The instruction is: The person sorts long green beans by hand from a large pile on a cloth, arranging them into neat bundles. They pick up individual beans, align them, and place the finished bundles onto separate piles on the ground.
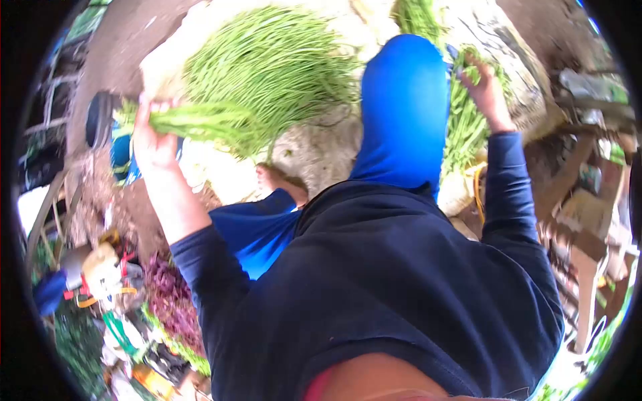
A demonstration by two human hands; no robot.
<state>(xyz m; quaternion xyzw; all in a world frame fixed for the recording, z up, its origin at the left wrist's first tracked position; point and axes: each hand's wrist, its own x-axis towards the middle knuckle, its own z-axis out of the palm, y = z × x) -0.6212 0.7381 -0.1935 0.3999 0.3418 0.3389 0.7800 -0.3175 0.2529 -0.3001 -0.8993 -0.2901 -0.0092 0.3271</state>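
"What's in the left hand [156, 137]?"
"A bunch of green stalks [207, 120], gripped at upper left, beside the large green pile [267, 67]."
"And the right hand [487, 93]?"
"Upper right, at more greens [463, 137]; I can't tell whether it grasps any."

A pale, stained sheet [314, 152] lies spread over brown earthen ground [127, 40]. On it rest a broad heap of slender green stalks [267, 67] and a narrower green pile [461, 130] farther right.
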